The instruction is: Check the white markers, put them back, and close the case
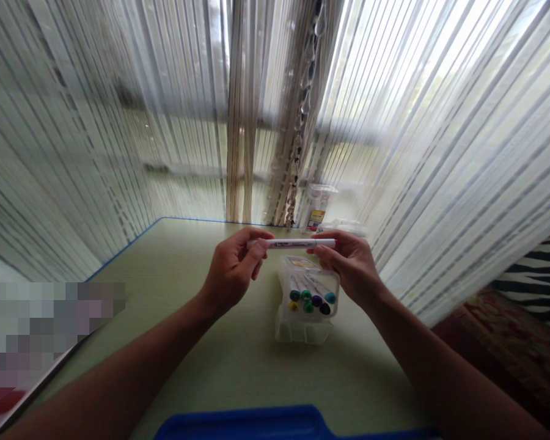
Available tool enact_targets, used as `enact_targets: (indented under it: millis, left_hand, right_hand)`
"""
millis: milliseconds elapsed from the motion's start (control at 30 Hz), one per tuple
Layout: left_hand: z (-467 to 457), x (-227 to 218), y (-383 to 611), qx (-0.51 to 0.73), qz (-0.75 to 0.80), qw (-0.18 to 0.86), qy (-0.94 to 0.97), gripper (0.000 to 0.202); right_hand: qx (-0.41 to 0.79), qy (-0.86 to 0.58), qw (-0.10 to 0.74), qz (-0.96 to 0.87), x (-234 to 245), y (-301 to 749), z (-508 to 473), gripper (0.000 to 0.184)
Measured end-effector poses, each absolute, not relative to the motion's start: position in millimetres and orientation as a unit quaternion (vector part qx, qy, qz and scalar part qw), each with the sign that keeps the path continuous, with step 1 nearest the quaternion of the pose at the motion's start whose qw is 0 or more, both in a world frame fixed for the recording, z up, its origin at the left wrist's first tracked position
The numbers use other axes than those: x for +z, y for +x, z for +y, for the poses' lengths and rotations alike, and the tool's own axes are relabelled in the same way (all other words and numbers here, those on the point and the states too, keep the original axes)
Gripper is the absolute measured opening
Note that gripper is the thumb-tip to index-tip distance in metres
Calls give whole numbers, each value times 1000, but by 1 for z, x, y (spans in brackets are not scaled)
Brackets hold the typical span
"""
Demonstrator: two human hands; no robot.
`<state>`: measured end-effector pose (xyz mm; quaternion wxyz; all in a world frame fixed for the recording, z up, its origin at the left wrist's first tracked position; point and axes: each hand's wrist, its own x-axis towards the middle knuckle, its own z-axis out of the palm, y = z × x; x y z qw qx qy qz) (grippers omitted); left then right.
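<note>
Level in front of me is a white marker [293, 243] with dark print on its barrel and a red tip at the right end. Thumb and fingers of my left hand [233, 266] pinch its left end. At its right end, my right hand [354, 263] grips near the red tip. Just below the marker stands a clear plastic case [282, 296] on the table. Several markers [309, 299] lie in it, their green, yellow, purple, blue and dark ends facing me. Part of the case is hidden behind my right hand.
The pale green table [165, 263] has a blue edge. At its back stand a clear container [318, 208] with a yellow label and a clear plastic item [343, 227]. A blue tray [242, 423] lies at the near edge. String curtains [183, 122] hang behind and beside the table.
</note>
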<state>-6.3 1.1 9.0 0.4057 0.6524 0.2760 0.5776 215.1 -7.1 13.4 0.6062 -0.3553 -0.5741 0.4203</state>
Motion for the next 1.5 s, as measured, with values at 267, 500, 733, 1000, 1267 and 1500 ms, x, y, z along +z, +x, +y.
enact_targets:
  millis: [267,500,733,1000,1267,1500]
  left_hand:
    - [1,8,-5,570,277,386,671,20]
    - [2,8,-5,572,276,384,671,16]
    - [2,8,-5,567,281,383,673,16]
    - [1,9,-5,564,280,381,677,17]
    - [-1,9,-7,553,276,371,693,16]
    - [-4,11,-7,547,275,365,701,14]
  right_hand:
    - [420,-352,606,-577,13,215,-7,21]
    - [417,-361,604,-576,14,215,-8,20]
    - [416,-350,606,-580,16,215,-8,17]
    - [419,-338,608,-584,15,216,-8,16]
    - [401,-322,612,-601,15,218,-11,14]
    - [396,-313,614,-607,15,219,-13,14]
